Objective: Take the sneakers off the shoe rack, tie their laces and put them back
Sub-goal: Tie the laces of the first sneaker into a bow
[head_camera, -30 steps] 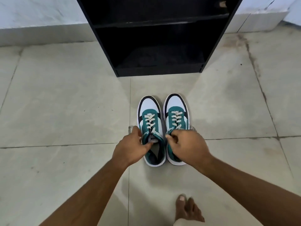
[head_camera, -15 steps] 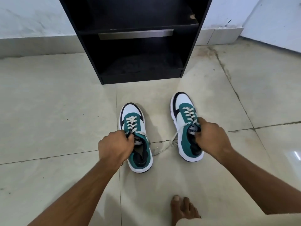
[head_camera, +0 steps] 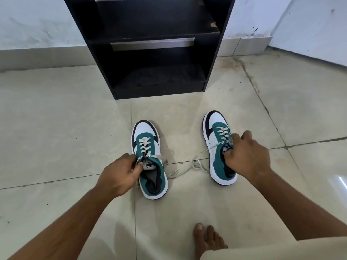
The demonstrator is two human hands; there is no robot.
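On the tiled floor (head_camera: 56,128) in front of the black shoe rack (head_camera: 150,53), two teal-and-white sneakers are standing well apart, toes pointing toward the rack. The left hand (head_camera: 120,175) is pinching the tongue and collar of the left sneaker (head_camera: 148,158), fingers closed on it; the right hand (head_camera: 246,154) is gripping the collar of the right sneaker (head_camera: 219,147) in the same way. Both rack shelves are showing no shoes. The loose laces (head_camera: 195,164) are trailing untied across the floor between the two shoes, apparently crossing each other there. The step in hand is judged to be positioning the shoes for tying. To do it well, the person is best setting each shoe flat and square, freeing the strands from one another before releasing, and working one shoe at a time, so that neither lace is being trapped under a sole. A bare foot (head_camera: 206,239) is resting near the bottom edge.
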